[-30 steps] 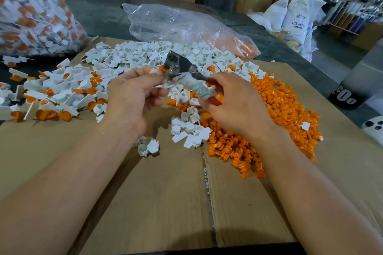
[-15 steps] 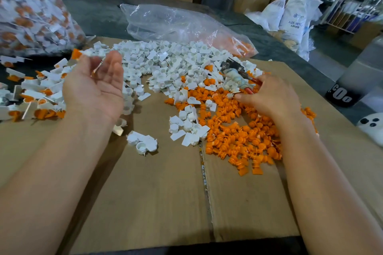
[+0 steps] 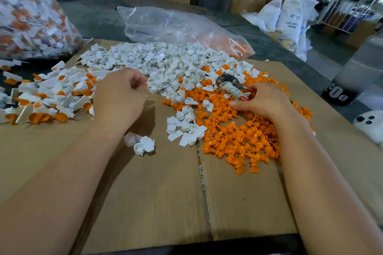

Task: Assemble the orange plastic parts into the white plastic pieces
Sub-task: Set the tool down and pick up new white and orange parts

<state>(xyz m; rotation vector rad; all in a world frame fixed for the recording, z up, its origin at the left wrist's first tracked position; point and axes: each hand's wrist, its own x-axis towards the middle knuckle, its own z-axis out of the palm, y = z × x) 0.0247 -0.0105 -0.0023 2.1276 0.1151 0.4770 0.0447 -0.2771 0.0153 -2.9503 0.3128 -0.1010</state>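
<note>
A heap of loose white plastic pieces (image 3: 165, 62) lies at the back of the cardboard sheet (image 3: 157, 192). The orange plastic parts (image 3: 238, 138) are heaped to the right. Finished white-and-orange pieces (image 3: 47, 97) are piled at the left. My left hand (image 3: 122, 97) hovers at the near edge of the white heap with its fingers curled in, and I see nothing held in it. My right hand (image 3: 263, 101) rests on the orange heap, gripping small pliers (image 3: 232, 87) whose jaws point away from me.
A few white pieces (image 3: 141, 144) lie apart near my left forearm. A full bag of finished pieces (image 3: 31, 16) stands at the far left. A clear plastic bag (image 3: 176, 25) lies behind the white heap. Cartons and white sacks stand in the background.
My hands parted from the middle. The left hand swung out to the finished pile with its palm open, then came back curled to the white heap. The right hand carried the pliers onto the orange heap.
</note>
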